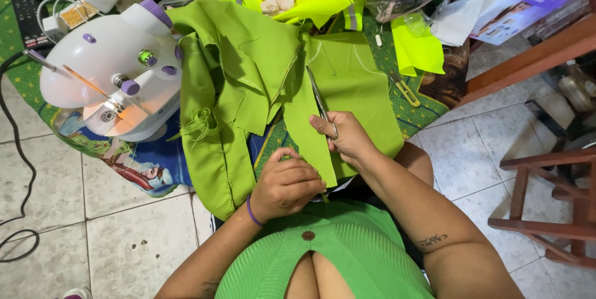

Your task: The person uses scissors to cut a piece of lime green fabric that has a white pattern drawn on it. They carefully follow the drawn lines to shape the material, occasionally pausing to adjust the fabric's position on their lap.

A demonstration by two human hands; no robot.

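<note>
Scissors (pixel 318 97), one pair, in right hand (pixel 347 137); left hand (pixel 287 184) grips one green cloth (pixel 248 81).

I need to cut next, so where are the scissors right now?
In the head view the scissors are in the right hand, blades lying on the green fabric at centre, right of the sewing machine.

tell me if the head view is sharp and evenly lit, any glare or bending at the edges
Head view: sharp in the middle, on the scissors in the right hand and the green fabric; light even and soft, with only faint shadows; slight glare on the white sewing machine; floor tile lines curve near the edges, a wide-lens effect.
</note>
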